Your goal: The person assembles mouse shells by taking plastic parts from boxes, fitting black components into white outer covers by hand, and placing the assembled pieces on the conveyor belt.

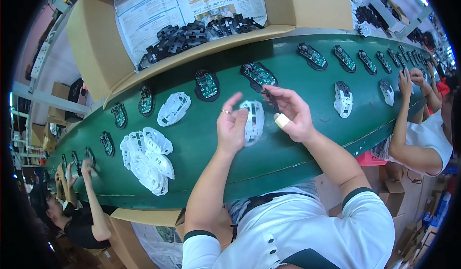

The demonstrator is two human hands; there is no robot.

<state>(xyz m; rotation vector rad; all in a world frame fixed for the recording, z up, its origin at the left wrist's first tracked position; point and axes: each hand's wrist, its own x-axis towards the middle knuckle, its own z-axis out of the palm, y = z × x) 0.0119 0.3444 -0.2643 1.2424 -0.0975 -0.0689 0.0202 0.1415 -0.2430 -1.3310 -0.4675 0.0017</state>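
Note:
My left hand (232,129), with a ring on one finger, has its thumb against a white plastic mouse shell (254,123) and its index finger raised. The shell stands tilted over the green belt, its slotted side showing; fingers behind it are hidden. Between the thumb and fingers of my right hand (295,115) is a thin black piece (273,100), too small to name surely. Pale yellow tape wraps one of that hand's fingers. Just beyond both hands lies a mouse base with a green circuit board (259,73).
A cardboard box (96,48) lined with newspaper holds several black plastic parts (180,39). White shells (146,158) are piled on the belt (211,161) at left. A row of mouse bases (312,56) runs along it. Co-workers (418,134) sit at right and left (79,216).

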